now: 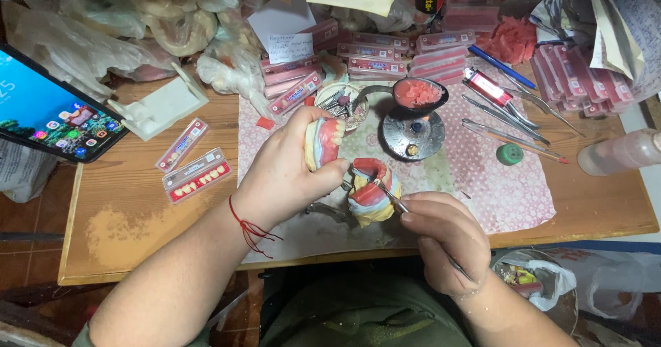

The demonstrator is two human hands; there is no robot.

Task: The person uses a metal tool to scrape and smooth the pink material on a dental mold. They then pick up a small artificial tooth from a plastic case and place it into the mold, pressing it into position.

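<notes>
Gripping the hinged dental cast with its pink wax gums and pale plaster base [368, 190] in my left hand [289, 171], I keep its upper half tipped open near the front edge of the wooden table [138, 216]. My right hand [444, 233] pinches a thin metal carving tool [390, 197], its tip touching the lower wax rim. A black spoon of pink wax pieces [416, 93] sits behind, toward the table's back edge.

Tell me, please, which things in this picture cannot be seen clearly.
Head view only:
- Hinged dental model: its lower part is hidden by the left hand.
- Thin metal tool: its tip is too small to tell; the right hand covers the handle.
- Tablet: cut off by the left edge.
- Clear bottle: cut off by the right edge.
</notes>
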